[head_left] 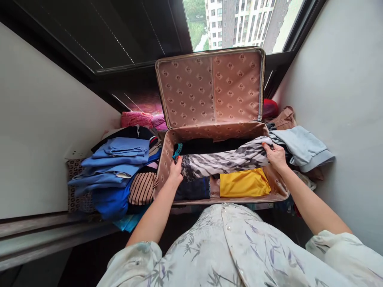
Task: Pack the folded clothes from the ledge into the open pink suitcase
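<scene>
Garment: a black-and-white patterned garment [227,161] is stretched across the open suitcase [278,187], its long axis running left to right, the right end a little farther back than the left.
Left hand: the left hand [176,170] is clenched on the garment's left end, just inside the suitcase's left wall.
Right hand: the right hand [275,154] grasps the right end at the suitcase's right rim.
Suitcase contents: a yellow fold [243,182] and a dark navy piece [193,189] lie under the garment at the near wall; black cloth [209,145] fills the back.
Lid: the patterned lid [211,87] stands upright behind, against the window.
Edges: a blue folded stack [115,167] crowds the suitcase's left side and a pale blue garment [302,147] its right, walls close beyond both.
</scene>
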Available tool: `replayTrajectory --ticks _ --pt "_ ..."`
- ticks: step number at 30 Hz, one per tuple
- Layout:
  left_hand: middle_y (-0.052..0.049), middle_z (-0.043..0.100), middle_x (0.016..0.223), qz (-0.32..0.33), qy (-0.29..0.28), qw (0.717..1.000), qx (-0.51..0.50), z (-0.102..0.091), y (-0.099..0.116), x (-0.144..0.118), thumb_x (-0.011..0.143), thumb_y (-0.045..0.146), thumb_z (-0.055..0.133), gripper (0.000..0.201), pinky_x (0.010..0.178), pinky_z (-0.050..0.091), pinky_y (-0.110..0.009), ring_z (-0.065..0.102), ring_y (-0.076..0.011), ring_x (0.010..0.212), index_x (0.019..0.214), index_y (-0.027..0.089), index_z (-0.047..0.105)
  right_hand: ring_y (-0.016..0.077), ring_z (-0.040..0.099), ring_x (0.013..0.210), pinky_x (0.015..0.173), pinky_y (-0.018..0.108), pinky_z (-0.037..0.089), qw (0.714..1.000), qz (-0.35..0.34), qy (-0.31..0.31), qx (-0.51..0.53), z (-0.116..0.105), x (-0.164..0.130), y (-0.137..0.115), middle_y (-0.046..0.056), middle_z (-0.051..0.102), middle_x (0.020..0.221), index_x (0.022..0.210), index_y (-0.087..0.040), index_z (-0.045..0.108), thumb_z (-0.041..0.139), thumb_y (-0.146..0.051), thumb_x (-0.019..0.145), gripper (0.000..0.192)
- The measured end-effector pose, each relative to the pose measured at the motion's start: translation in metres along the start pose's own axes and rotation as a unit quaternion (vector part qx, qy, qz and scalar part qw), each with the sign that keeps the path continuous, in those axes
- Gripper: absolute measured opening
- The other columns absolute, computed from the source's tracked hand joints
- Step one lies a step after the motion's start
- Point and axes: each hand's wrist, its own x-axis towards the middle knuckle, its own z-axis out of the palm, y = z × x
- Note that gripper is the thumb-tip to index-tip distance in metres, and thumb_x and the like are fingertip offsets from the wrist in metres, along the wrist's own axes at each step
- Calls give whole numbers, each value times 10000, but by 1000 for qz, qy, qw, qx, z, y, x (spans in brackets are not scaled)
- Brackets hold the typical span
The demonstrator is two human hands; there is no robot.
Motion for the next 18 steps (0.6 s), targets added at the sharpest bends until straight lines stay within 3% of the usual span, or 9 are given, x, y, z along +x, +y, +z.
replayTrajectory --ticks 5,9,13,16,18 --pt "-56 785 1085 91 -57 991 -75 35 60 26 940 285 717 205 967 591 -321 747 -172 978 1134 222 730 282 595 1114 1041 479 467 984 -127 123 -8 -5 47 -25 126 694 1108 979 -188 767 645 -553 867 400" --pt "-73 793 963 31 -73 993 -84 42 74 30 905 222 752 187 958 605 -354 768 -195 939 1085 175 724 221 642 902 878 396 543 979 -46 120 158 -2 53 -29 63 720 931 983 -169 739 662 -536 846 399" --pt "-109 789 843 -90 -93 990 -62 35 74 30 907 159 701 145 892 644 -397 791 -240 852 1038 100 724 158 593 688 690 309 534 970 63 58 226 1 48 -16 -18 652 727 875 -182 693 788 -513 684 394" --pt "-130 795 835 -159 -106 981 -41 34 76 34 887 203 727 226 850 665 -429 797 -283 823 1080 87 737 151 538 627 601 278 486 983 87 -45 158 2 50 -5 -43 561 623 779 -199 642 794 -517 677 367" --pt "-140 801 857 -161 -122 978 -46 39 78 38 885 219 728 284 855 666 -445 798 -299 834 1135 83 736 157 514 630 599 281 473 990 83 -69 90 5 56 -3 -45 513 590 730 -214 600 760 -525 728 350"
